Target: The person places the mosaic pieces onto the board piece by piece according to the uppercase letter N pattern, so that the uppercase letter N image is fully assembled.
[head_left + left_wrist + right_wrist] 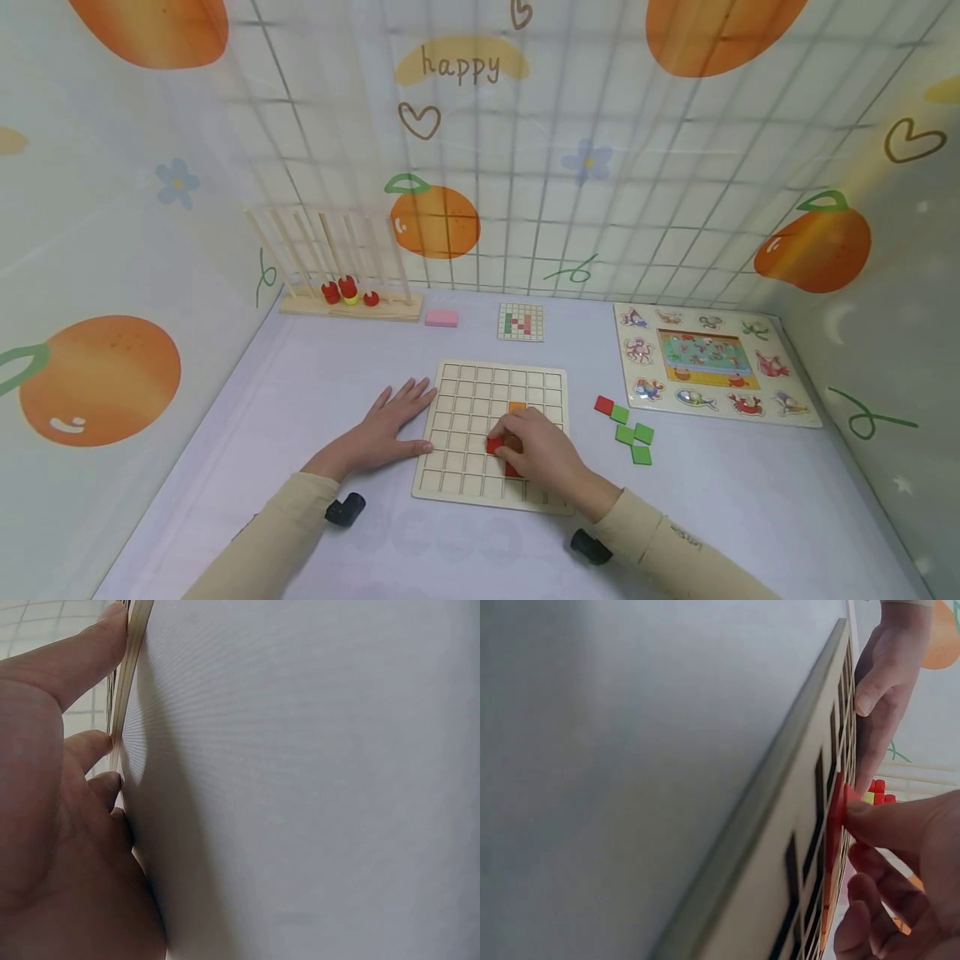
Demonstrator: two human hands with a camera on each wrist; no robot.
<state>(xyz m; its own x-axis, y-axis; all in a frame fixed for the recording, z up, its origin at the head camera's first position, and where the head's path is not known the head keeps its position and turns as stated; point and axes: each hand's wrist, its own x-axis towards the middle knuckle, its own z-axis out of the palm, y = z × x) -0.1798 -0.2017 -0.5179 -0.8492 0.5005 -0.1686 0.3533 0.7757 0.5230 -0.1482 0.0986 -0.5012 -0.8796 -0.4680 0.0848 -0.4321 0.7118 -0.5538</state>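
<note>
"Progress?"

"My left hand [386, 427], fingers spread, is touching the left edge of the grid board [459, 450]; rightward, over it, my right hand [546, 454] is pinching a red tile [492, 446]."

"Next move?"

"I'm probably seating it; releasing is calling for it lying flat."

Head: looking forward, down over the table [712, 508]
Left wrist: skimming low toward the board [459, 417]
Right wrist: peering closely along it
Both wrists: sharing the left hand [382, 432]
</note>
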